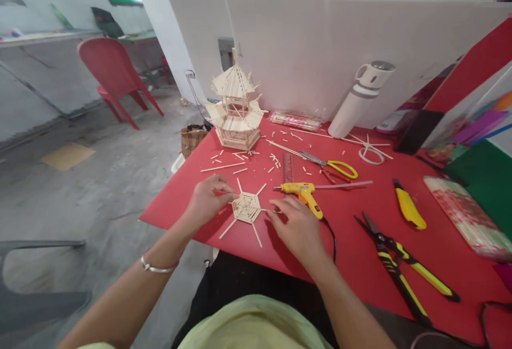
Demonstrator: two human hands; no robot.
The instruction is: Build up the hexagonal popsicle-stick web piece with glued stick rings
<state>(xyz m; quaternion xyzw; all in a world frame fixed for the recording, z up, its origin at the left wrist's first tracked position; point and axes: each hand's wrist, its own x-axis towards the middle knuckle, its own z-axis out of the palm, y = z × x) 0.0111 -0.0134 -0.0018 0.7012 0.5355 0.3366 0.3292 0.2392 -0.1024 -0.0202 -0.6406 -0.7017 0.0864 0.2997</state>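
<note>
While the person's left hand [208, 197] is touching the upper-left edge of a six-spoked hexagonal web of pale wooden sticks [246, 208], thumb and finger of the right hand [298, 229] are pinching its right spoke; whether the left is gripping, I cannot tell. The web is sitting near the red tabletop's [168, 211] front edge. They seem to be steadying or turning it, the next move probably calling for light, even pressure. Just beyond, a yellow glue gun [298, 187] is lying; farther back, a tiered pagoda-shaped stick model [236, 122] is standing.

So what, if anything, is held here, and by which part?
A hexagonal stick frame: right hand at its right spoke's end, left hand at its left edge.
</note>
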